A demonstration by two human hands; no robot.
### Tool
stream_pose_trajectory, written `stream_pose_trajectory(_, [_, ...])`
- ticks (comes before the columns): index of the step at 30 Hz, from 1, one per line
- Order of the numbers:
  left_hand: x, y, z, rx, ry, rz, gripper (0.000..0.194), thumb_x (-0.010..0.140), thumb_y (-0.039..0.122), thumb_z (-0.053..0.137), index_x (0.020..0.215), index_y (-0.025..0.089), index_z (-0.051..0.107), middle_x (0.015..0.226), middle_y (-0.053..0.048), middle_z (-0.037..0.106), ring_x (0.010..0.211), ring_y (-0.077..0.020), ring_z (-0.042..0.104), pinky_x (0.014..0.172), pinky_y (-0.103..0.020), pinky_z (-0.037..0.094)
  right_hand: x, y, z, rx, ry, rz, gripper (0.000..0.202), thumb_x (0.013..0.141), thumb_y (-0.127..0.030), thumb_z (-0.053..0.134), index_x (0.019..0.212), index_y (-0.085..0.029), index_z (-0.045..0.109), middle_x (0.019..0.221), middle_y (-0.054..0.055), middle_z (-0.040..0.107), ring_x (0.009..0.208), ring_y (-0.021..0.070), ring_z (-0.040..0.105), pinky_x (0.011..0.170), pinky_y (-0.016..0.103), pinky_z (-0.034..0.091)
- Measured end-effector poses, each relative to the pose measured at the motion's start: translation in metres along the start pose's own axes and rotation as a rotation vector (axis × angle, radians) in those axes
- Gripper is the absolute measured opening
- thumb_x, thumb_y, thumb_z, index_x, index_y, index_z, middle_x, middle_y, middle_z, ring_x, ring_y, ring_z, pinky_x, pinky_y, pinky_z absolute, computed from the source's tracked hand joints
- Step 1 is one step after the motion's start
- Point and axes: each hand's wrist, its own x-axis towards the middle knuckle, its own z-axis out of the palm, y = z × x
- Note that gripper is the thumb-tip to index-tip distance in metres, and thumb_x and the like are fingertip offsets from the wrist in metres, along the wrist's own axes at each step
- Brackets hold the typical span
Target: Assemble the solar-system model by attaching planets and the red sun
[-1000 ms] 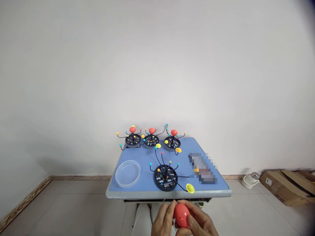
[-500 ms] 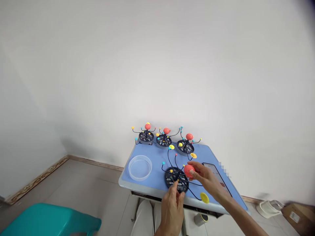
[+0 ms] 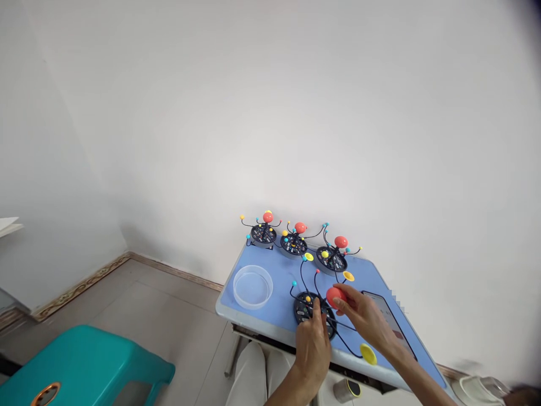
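A black round base [image 3: 302, 311] with curved black arms and small coloured balls lies near the front edge of the blue table [image 3: 287, 276]. My right hand [image 3: 359, 312] pinches a red ball [image 3: 333, 296] close beside the centre of that base. My left hand [image 3: 313, 344] is over the front of the base, its index finger reaching to the central post and its other fingers curled. Whether it grips a part there is hidden. One arm of the model ends in a yellow disc [image 3: 368, 354] to the right.
Three similar models with red balls [image 3: 267, 217] [image 3: 300, 228] [image 3: 341, 242] stand along the table's back edge. A clear round dish [image 3: 252, 287] is at the left, a tablet [image 3: 393, 324] at the right. A teal stool [image 3: 93, 366] stands on the floor at lower left.
The view has shifted, moving the table rightward in the picture. My left hand has moved further over the base, its index finger now at the central post. My right hand still holds the red ball.
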Motion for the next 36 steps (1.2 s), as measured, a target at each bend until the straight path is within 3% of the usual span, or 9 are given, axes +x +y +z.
stream_pose_trajectory(10, [0.010,0.003,-0.003,0.153,-0.190,-0.064,0.054,0.091,0.002,0.036,0.145,-0.005,0.038,0.091,-0.021,0.078,0.079,-0.0319,0.076,0.069,-0.039,0.058,0.003,-0.002,0.004,-0.177,-0.030,0.064,0.078,0.075,-0.066,0.041,0.118,-0.005,0.062,0.074,0.011,0.077,0.070,0.0308,0.072,0.068,0.038,0.053])
stream_pose_trajectory(16, [0.015,0.009,-0.008,0.156,-0.260,-0.108,0.060,0.087,-0.004,0.039,0.147,-0.002,0.037,0.095,-0.021,0.077,0.087,-0.0320,0.075,0.077,-0.040,0.059,0.007,0.008,0.004,-0.130,-0.007,0.087,0.069,0.073,-0.066,0.046,0.115,-0.014,0.065,0.070,0.007,0.078,0.069,0.0319,0.075,0.065,0.037,0.054])
stream_pose_trajectory(22, [0.017,0.012,-0.010,0.152,-0.265,-0.103,0.057,0.088,-0.003,0.041,0.145,0.000,0.041,0.097,-0.022,0.077,0.088,-0.0312,0.076,0.078,-0.038,0.060,0.008,0.009,0.008,-0.130,0.029,0.049,0.059,0.073,-0.063,0.050,0.104,-0.017,0.068,0.061,0.006,0.076,0.062,0.0308,0.074,0.061,0.037,0.054])
stream_pose_trajectory(27, [0.017,0.010,-0.008,0.126,-0.241,-0.112,0.052,0.091,-0.001,0.038,0.142,0.002,0.046,0.097,-0.021,0.077,0.087,-0.0311,0.076,0.076,-0.038,0.060,0.009,0.011,0.011,-0.156,0.046,0.003,0.053,0.074,-0.062,0.049,0.098,-0.017,0.067,0.065,0.007,0.077,0.060,0.0289,0.073,0.060,0.036,0.054])
stream_pose_trajectory(36, [0.017,0.008,-0.004,0.113,-0.216,-0.108,0.052,0.089,-0.003,0.041,0.141,0.002,0.048,0.094,-0.019,0.078,0.086,-0.0315,0.076,0.074,-0.039,0.060,0.011,0.009,0.008,-0.282,0.018,0.008,0.064,0.074,-0.062,0.043,0.105,-0.013,0.069,0.066,0.010,0.077,0.066,0.0310,0.074,0.061,0.037,0.055])
